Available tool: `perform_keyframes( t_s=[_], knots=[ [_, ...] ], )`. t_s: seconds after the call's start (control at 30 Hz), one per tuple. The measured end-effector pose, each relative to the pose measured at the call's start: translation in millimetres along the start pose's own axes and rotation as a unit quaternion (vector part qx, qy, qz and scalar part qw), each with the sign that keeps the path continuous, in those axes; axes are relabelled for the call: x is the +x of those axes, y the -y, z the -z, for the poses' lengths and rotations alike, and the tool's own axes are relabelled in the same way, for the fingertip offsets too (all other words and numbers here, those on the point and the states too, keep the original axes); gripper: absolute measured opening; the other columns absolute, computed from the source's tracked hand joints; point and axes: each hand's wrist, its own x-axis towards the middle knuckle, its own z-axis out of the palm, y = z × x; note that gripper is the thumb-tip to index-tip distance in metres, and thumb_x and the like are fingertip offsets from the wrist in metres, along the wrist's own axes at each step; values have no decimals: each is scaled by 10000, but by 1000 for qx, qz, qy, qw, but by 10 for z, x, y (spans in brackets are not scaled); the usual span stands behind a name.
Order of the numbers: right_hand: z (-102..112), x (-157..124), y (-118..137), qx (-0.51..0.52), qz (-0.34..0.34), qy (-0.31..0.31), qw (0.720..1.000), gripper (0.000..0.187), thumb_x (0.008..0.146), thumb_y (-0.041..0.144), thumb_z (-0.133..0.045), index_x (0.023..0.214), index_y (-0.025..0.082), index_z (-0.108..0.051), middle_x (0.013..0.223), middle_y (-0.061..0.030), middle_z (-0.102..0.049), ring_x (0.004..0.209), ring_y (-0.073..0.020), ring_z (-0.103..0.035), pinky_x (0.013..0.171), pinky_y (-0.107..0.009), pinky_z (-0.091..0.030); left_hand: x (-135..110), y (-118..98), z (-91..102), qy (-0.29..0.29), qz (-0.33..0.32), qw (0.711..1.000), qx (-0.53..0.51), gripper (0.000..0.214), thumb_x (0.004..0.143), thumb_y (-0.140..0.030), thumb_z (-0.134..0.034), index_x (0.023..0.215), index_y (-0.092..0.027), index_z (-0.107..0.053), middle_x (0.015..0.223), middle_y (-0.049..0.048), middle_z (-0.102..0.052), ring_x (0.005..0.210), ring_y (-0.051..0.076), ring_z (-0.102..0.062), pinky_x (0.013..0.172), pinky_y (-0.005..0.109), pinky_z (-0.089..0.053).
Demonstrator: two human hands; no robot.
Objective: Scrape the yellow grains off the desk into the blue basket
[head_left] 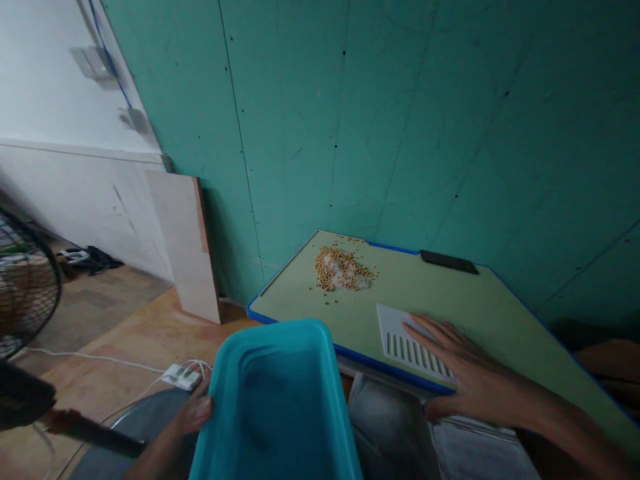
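My left hand (187, 420) grips the left rim of a teal plastic tub (327, 373), with the thumb showing at its edge and the other fingers hidden. The inside of the tub looks bare and dark. On the right, my right hand (470, 377) lies over a white slotted plate (393, 320) on the table, fingers stretched out and the thumb by the table's front edge. A pile of yellow beans mixed with whitish grains (343, 270) sits toward the back left of the pale green tabletop (295, 303), with a few loose beans around it.
A dark flat phone-like object (449, 262) lies at the table's back edge, against the green wall (300, 133). To the left are a fan (25, 287), a round stool (145, 427), a power strip (181, 377) with cords, and a leaning board (185, 247).
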Motion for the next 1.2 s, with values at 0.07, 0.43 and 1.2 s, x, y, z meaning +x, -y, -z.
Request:
perform_keyframes(
  t_s=[0.07, 0.43, 1.2],
  knots=[
    [-87, -38, 56, -19, 7, -26, 999, 1084, 803, 629, -861, 1709, 345, -339, 1794, -64, -259, 1660, -400, -226, 1337, -640, -241, -6, 50, -40, 80, 39, 995, 41, 780, 668, -605, -921, 1366, -287, -784, 1181, 126, -851, 1360, 536, -630, 1094, 649, -546],
    [486, 159, 163, 57, 101, -318, 941, 219, 1029, 369, -643, 1055, 272, -838, 1048, -27, -849, 900, -249, -821, 825, -336, -653, 449, 605, -250, 237, 67, 969, 18, 704, 956, -525, -702, 1606, -299, -558, 1548, 126, -669, 1479, 421, -551, 1182, 589, -452],
    [659, 1710, 11, 72, -86, -580, 807, 419, 1047, 522, -547, 1201, 199, -766, 1126, -149, -817, 947, -294, -751, 854, -382, -534, 391, 644, -623, 118, 8, 991, -65, 821, 891, -577, -774, 1612, -253, -553, 1533, 127, -683, 1511, 446, -509, 1261, 564, -400]
  ],
)
